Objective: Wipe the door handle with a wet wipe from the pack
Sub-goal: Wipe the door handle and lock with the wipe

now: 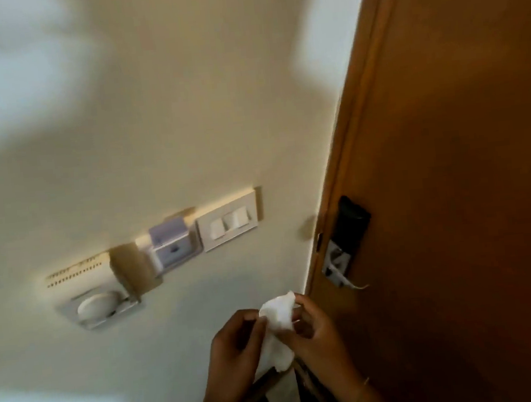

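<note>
Switches on a cream wall plate (229,224) sit above the left hand (235,343) and right hand (312,332), both pinching a crumpled white wet wipe (277,318) below-left of the silver door handle (339,274).

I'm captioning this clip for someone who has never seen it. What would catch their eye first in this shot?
First, the white wet wipe low in the middle, pinched between the left hand and the right hand. Next, the brown wooden door filling the right side, with its dark electronic lock and metal door handle, which the wipe has not reached. On the cream wall to the left sits a white switch plate.
</note>
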`<state>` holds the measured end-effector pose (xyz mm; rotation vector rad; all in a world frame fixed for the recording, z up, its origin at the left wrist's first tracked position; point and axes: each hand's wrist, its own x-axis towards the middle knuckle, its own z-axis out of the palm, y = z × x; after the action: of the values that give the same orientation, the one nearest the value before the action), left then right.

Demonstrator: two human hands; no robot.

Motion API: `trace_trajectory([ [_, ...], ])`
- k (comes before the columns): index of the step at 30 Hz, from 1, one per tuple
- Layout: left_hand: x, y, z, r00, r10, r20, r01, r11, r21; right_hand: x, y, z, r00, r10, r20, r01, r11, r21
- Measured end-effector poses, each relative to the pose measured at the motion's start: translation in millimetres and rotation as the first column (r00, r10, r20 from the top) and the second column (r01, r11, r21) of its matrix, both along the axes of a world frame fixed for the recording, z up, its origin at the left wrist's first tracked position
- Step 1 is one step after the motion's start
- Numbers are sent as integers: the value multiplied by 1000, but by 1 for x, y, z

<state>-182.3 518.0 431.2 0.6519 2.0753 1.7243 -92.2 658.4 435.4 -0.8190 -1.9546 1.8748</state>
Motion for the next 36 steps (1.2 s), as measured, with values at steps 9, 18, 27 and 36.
trace_trajectory([
  [9,9,87,17,850,86,519,-186,972,144,33,101,28,974,-223,-37,226,969,101],
  [18,-17,134,-1,764,-17,646,-177,956,235,-8,174,97,987,-151,60,-49,72,996],
  [27,-31,201,-35,759,-179,626,165,983,81,-40,233,93,621,-563,545,-784,-460,418],
  [36,-37,221,-69,973,-135,185,159,980,-117,-47,235,78,661,-571,486,-750,-513,417],
])
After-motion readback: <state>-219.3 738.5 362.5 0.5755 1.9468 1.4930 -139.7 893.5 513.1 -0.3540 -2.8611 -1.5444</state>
